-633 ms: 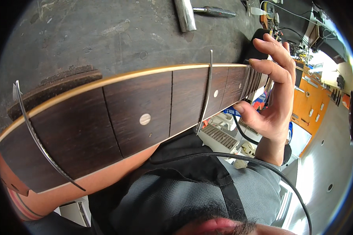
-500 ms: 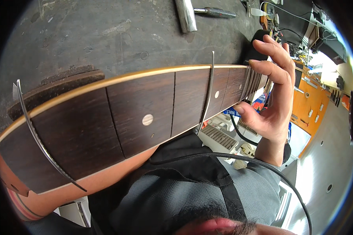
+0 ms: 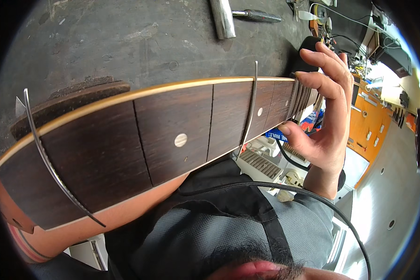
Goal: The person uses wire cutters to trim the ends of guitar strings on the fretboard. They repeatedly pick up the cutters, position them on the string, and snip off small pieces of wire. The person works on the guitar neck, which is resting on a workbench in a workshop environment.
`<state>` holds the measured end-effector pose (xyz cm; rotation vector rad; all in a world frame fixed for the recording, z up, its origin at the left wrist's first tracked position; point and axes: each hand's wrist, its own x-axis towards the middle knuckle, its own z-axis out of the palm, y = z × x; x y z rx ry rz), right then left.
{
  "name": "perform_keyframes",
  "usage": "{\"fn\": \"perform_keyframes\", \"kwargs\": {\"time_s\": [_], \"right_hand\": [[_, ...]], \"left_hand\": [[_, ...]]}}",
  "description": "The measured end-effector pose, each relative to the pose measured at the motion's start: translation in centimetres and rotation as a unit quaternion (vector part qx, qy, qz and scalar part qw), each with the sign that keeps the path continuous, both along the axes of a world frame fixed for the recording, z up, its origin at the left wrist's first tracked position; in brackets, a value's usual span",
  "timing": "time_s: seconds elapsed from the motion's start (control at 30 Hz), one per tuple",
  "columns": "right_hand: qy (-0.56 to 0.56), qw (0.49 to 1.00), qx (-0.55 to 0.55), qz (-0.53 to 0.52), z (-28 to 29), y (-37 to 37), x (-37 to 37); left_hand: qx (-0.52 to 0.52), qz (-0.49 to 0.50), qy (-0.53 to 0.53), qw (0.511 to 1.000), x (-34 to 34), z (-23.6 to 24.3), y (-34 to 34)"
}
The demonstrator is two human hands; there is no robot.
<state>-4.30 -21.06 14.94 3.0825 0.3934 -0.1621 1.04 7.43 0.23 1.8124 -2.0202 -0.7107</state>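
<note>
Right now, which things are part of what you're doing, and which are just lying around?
Part of it, I think:
dark wooden fretboard
two curved metal strips across it
right hand, at its far end

Probably just lying around:
hammer, untouched on the dark bench
blue thing showing past the fretboard

The person wears a grey shirt [image 3: 303,228] of finely textured cloth, with a dark grey right sleeve [image 3: 315,200] that leaves the forearm bare, and over it a black apron [image 3: 219,179] with a broad, flat black strap [image 3: 277,240]. Thin parallel lines [image 3: 25,249] band the left arm [image 3: 140,205] near its dark sleeve. A slim black cable [image 3: 289,187] with a braided-looking jacket curves across the chest, and the right hand [image 3: 326,100] is ungloved, its thumbnail short.
</note>
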Motion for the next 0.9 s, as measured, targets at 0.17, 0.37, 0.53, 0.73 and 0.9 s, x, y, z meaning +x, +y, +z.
{"fn": "perform_keyframes", "kwargs": {"time_s": [0.17, 0.37, 0.53, 0.73, 0.9], "right_hand": [[0.004, 0.999, -0.052, 0.015, 0.9, 0.9, 0.7], [0.010, 0.994, -0.109, 0.010, 1.9, 2.4, 1.1], [0.024, 0.992, -0.124, -0.001, 2.4, 3.8, 0.9], [0.011, 0.989, -0.133, -0.065, 1.5, 6.4, -1.3], [-0.041, 0.987, -0.130, -0.086, 0.6, 7.3, -3.0]], "left_hand": [[-0.001, -0.003, 0.005, 1.000, -0.4, -0.8, -0.1], [-0.004, -0.022, 0.008, 1.000, -0.6, -1.4, -0.8], [-0.005, -0.035, 0.008, 0.999, -0.9, -2.4, -0.9], [-0.035, -0.009, 0.042, 0.998, -1.8, -3.3, -0.4], [-0.022, -0.032, -0.010, 0.999, -1.6, -3.1, -0.7]]}}
